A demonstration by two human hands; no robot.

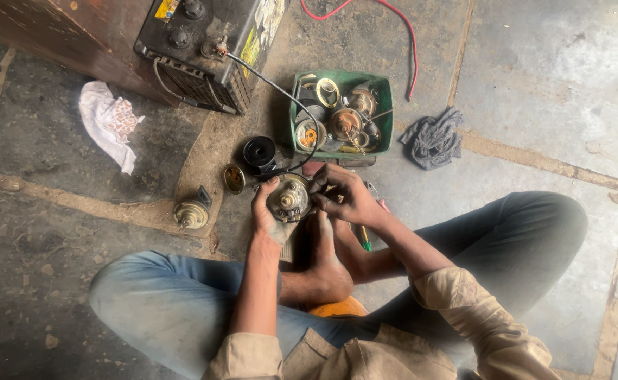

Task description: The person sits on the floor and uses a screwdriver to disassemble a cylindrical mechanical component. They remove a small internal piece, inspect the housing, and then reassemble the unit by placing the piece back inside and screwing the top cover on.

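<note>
Round metal horn unit (pixel 289 200): centre frame, cupped in closed left hand (pixel 270 214); right hand (pixel 345 197) pinches its rim. Green parts tray (pixel 386 116) at 12 o'clock; battery (pixel 207 53) at 11; grey rag (pixel 433 138) at 1.

The person sits cross-legged on the stone floor (pixel 548 84). The left hand (pixel 270 214) cups the round metal horn unit (pixel 289 199) above the bare feet; the right hand (pixel 344 197) touches it from the right. Beyond the hands stands the green plastic tray (pixel 386 112), holding round metal parts. Right of the tray lies the grey rag (pixel 433 138). Left of the tray stands the black battery (pixel 207 49); further left lies the white patterned cloth (pixel 108 123). The brass horn disc (pixel 191 213) lies left of the hands.
</note>
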